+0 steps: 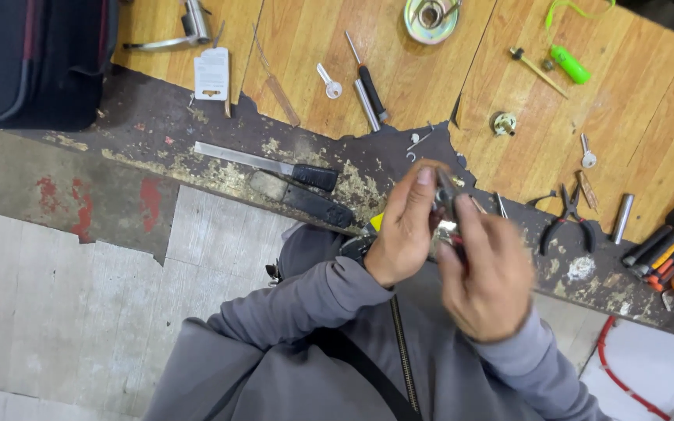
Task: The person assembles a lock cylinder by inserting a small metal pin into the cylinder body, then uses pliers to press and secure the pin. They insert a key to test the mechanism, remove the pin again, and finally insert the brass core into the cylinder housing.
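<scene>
Both my hands meet over the worn front edge of a wooden workbench (pixel 313 47). My left hand (pixel 403 230) is closed around a small dark metal part (pixel 445 191), thumb and fingers pinching its top. My right hand (pixel 487 277) is curled against the same part from the right and grips something thin with a shiny bit (pixel 448 228); its fingers hide most of it. I cannot tell exactly what the piece is. Grey jacket sleeves cover both arms.
On the bench lie a long flat blade with a black handle (pixel 271 164), a dark file (pixel 306 201), a screwdriver (pixel 368 82), two keys (pixel 329 84), a lock cylinder (pixel 503 123), pliers (pixel 567 217), a green torch (pixel 569 64) and a round tin (pixel 431 19). A black bag (pixel 33 54) sits far left.
</scene>
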